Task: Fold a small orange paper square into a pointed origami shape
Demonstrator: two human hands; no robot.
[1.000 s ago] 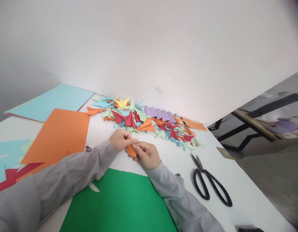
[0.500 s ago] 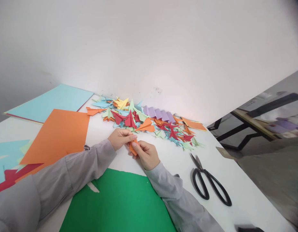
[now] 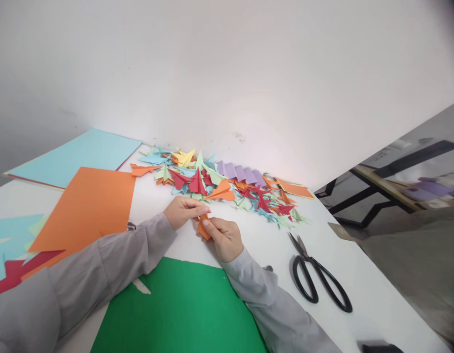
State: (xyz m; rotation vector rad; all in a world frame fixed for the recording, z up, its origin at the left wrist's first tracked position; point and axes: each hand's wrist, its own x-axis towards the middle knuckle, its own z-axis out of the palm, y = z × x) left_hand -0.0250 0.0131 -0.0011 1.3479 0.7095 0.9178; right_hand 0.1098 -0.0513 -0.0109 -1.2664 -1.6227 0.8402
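The small orange paper (image 3: 204, 229) is narrow and folded, plain in colour, with straight sides and an angled lower end; the fingers cover part of it, so its full shape I cannot tell. It is held over the middle of the white surface (image 3: 265, 240), between the pile of paper planes (image 3: 197, 181) along the far edge and the green sheet (image 3: 183, 309) at the near edge. The left hand (image 3: 183, 212) pinches its upper end between thumb and fingers; the right hand (image 3: 225, 238) pinches its lower part, thumb on top.
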